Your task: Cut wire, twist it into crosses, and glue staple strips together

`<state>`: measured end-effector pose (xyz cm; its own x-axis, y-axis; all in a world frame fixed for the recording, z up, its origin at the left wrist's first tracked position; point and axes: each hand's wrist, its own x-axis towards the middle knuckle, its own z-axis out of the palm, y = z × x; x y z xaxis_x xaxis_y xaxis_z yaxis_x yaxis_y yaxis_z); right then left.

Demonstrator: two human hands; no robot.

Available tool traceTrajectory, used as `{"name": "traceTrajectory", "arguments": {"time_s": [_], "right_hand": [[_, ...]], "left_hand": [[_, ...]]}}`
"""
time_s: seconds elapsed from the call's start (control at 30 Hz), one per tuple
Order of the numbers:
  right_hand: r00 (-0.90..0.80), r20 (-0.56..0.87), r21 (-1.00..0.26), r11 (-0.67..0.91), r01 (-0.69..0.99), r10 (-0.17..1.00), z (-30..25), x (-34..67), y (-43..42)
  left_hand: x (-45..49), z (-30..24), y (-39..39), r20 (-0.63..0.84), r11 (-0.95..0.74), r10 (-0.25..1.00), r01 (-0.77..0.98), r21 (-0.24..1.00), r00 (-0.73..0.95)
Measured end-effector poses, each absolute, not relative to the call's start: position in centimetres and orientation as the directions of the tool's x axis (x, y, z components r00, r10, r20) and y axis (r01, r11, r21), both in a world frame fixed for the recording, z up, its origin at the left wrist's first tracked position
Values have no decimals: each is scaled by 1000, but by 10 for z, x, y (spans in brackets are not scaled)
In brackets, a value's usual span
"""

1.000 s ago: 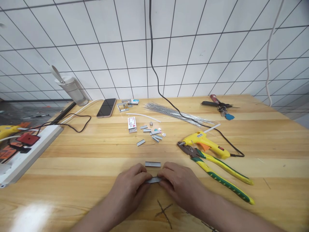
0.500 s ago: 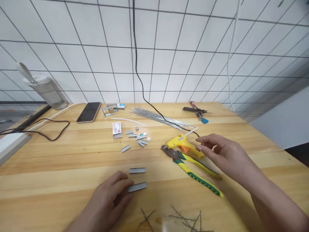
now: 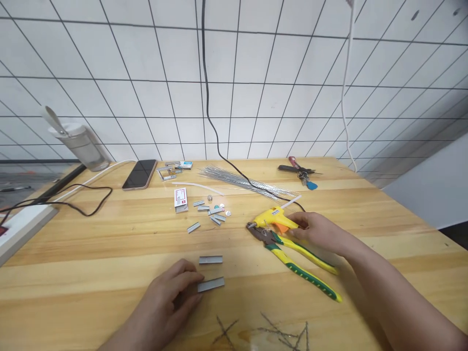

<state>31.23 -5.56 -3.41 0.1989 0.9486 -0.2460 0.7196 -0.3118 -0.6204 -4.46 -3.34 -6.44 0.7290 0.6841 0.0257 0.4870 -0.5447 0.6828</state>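
Observation:
Wrapped around the handle of a yellow hot glue gun (image 3: 269, 217), my right hand (image 3: 317, 231) is closed; the gun lies on the table, its orange trigger showing. Just in front of it are pliers (image 3: 305, 274) with yellow and green handles, jaws near the gun's nozzle. My left hand (image 3: 173, 292) rests on the table, its finger and thumb closed at the left end of a strip of staples (image 3: 212, 284). A second staple strip (image 3: 211, 260) lies parallel, a little farther away. Twisted wire pieces (image 3: 283, 334) lie at the near edge, partly cut off by the frame.
Several short staple strips (image 3: 215, 211) lie behind, beside a small staple box (image 3: 180, 200). Farther back are a bundle of thin wires (image 3: 244, 181), a phone (image 3: 140, 174), a bottle (image 3: 81, 148) and a small tool with keys (image 3: 300, 173). A black cord (image 3: 218, 146) crosses the wires.
My right hand has moved left onto the glue gun's handle and closed around it. The left hand stays at the staple strip. The view has tilted slightly.

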Motion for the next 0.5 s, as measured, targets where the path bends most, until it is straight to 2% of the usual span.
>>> {"name": "traceTrajectory", "arguments": {"time_s": [0.2, 0.37, 0.5], "right_hand": [[282, -283, -630, -399, 666, 917, -36, 306, -57], [361, -130, -745, -332, 579, 923, -22, 301, -71], [7, -229, -916, -219, 337, 973, -9, 286, -84]], "left_hand": [[-44, -65, -34, -3, -528, 688, 503, 684, 726], [-42, -59, -37, -2, -523, 704, 520, 676, 711], [-41, -61, -40, 21, -551, 704, 528, 646, 710]]}}
